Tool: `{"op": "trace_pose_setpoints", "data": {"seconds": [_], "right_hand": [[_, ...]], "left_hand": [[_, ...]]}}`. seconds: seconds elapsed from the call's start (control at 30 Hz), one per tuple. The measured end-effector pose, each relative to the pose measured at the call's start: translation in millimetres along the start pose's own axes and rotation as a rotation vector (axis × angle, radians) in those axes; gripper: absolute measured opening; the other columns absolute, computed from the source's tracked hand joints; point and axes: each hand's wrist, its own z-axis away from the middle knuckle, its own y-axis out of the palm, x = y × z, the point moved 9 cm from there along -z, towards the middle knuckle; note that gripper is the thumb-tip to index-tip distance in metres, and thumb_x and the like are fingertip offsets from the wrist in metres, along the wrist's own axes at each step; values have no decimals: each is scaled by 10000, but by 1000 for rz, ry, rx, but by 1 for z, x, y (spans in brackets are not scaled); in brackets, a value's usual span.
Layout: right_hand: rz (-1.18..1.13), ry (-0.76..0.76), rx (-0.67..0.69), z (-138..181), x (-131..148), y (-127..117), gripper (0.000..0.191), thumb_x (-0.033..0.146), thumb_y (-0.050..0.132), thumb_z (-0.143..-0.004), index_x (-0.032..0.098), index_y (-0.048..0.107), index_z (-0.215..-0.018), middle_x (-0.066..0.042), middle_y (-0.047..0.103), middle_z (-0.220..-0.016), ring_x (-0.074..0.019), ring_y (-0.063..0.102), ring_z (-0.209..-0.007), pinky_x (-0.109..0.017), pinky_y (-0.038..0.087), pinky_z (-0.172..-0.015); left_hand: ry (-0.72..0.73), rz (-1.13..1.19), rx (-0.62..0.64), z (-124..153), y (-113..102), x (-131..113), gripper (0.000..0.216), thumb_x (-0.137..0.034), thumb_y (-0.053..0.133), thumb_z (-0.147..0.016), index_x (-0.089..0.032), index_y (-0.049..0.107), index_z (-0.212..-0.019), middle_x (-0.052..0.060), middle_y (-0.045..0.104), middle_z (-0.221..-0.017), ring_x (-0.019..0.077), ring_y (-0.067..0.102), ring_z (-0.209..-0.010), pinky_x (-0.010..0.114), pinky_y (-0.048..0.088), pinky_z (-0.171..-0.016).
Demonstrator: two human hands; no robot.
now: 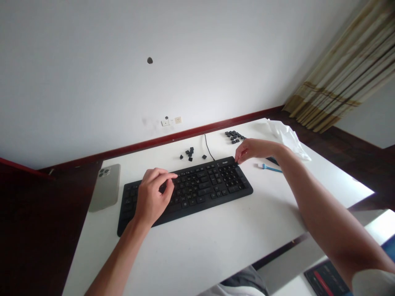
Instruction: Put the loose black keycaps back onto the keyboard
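Observation:
A black keyboard (197, 189) lies across the white table (216, 246). My left hand (152, 195) rests on its left half with the fingers curled and the fingertips pressed on the upper key rows. My right hand (254, 149) reaches to the keyboard's far right corner, fingers pinched together at a key there; whether it holds a keycap is hidden. Loose black keycaps lie behind the keyboard in two small groups, one at the middle (189, 153) and one further right (233, 136).
A phone (105, 187) lies face down over the table's left edge. A blue tool (268, 167) and crumpled white plastic (286, 137) sit at the right. The keyboard cable (208, 146) runs toward the wall. A curtain (345, 74) hangs at the far right.

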Motion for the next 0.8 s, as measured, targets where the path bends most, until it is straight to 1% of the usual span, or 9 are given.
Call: {"op": "trace_pose_setpoints", "data": {"seconds": [0.13,0.23,0.47,0.6,0.8], "right_hand": [[-48,-2,28,-5,-8,5,253,428,792,-734,255,831,-914,-10,823,-923,-255,749,-940,-334,545,-816],[-32,-1,34,-7,-8,5,274,437,781,-745,249,834,-937,-20,823,-939,-254,745,-943,-338,543,-819],[11,7,29,-4,3,7,315,465,759,-772,208,834,-938,-49,818,-921,-259,733,-918,-339,530,-795],[35,17,20,-2,9,7,314,484,769,-768,229,833,-941,-45,823,-973,-272,743,-941,-349,532,-816],[63,-1,7,-2,14,7,278,511,746,-781,257,813,-875,-26,820,-966,-267,736,-935,-353,521,-828]], "left_hand": [[11,0,9,-1,2,-3,224,-105,578,-959,-217,769,-996,47,660,-928,209,602,-927,358,509,-856],[15,2,15,-1,3,-4,225,-105,580,-959,-217,770,-1000,47,658,-934,210,601,-936,360,509,-865],[4,16,37,0,6,-5,236,-116,569,-970,-230,772,-1005,46,659,-950,212,605,-962,361,513,-883],[-1,14,39,1,6,-5,236,-123,570,-969,-236,773,-1010,47,661,-954,215,606,-965,363,516,-881],[-7,13,48,1,8,-4,234,-123,575,-962,-241,771,-1012,49,666,-960,220,607,-970,375,521,-888]]}}
